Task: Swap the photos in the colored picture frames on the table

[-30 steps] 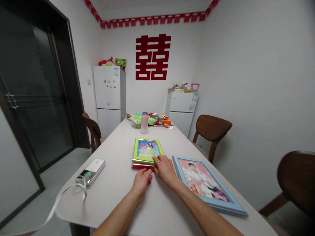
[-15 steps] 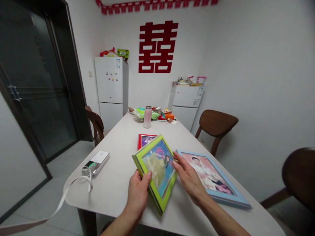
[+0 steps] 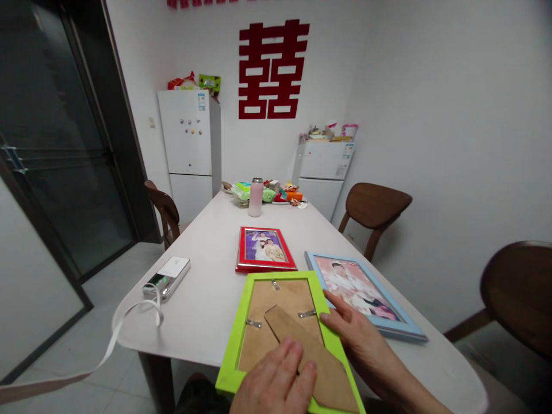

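- Fingers of my left hand lie close together, flat across the back of the green photo frame; I cannot tell whether they pinch anything, as the thumb is hidden.
- With my right hand I have the frame's right side clamped at the rim.
- Held back side up, the frame hangs over the table's near edge, its long side running away from me; I cannot tell if it touches the table.
- Directly under my left fingertips is the fold-out stand, slanting from a narrow far-left end to a broad near-right end, askew to the frame's long axis. My left hand is nearer to it; my right stays out at the rim.
- Smooth brown fibreboard makes up the stand and the backing board; the rim is flat, bright lime. Three small metal turn clips show, at the far, left and right sides.
- Beyond, toward the table's middle, lies a glossy red photo frame, picture up.
- Along the table's right edge, just beside my right hand, lies a larger pale-blue photo frame, also picture up.
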The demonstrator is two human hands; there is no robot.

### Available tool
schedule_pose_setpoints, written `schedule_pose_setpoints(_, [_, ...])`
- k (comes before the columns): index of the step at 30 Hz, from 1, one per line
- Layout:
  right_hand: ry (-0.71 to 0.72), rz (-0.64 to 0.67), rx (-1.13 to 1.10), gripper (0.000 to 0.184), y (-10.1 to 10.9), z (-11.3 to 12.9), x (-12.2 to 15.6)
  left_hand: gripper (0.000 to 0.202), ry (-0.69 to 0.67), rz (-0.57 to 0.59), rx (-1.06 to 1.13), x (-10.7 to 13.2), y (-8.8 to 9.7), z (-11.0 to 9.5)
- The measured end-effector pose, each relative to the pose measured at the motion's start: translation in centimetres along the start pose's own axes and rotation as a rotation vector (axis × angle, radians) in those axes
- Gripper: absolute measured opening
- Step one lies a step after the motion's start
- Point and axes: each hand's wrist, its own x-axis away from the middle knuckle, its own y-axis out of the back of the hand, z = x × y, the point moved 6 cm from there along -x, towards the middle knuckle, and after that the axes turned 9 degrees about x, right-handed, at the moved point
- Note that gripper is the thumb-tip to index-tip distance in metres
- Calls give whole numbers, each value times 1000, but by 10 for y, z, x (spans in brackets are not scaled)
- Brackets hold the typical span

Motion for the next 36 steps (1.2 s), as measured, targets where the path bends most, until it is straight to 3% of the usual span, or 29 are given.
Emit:
schedule_pose_setpoints(3, [-29,-2,174,69,3,-16,-9,24,1,-9,-59,8,-13,-4])
schedule_pose_setpoints(6, [7,-91,496,68,11,-26,-17,24,1,-8,-96,14,-23,-5])
schedule_pose_setpoints(10, [78,-212,946,58,17,-27,-22,26,2,13,-131,20,-32,-5])
schedule_pose_setpoints(14, [150,-251,1133,51,12,-24,-21,27,18,5,-127,23,-37,-5])
schedule_pose_setpoints(22, [280,-230,1285,34,1,-20,-24,23,86,-131,-75,25,-43,-5])
schedule_pose_setpoints(33, [338,-248,1319,25,-9,-17,-34,25,73,-7,-65,26,-52,-4])
schedule_pose_setpoints(36, [356,-257,1330,24,-10,-15,-34,24,88,-21,-60,27,-55,-4])
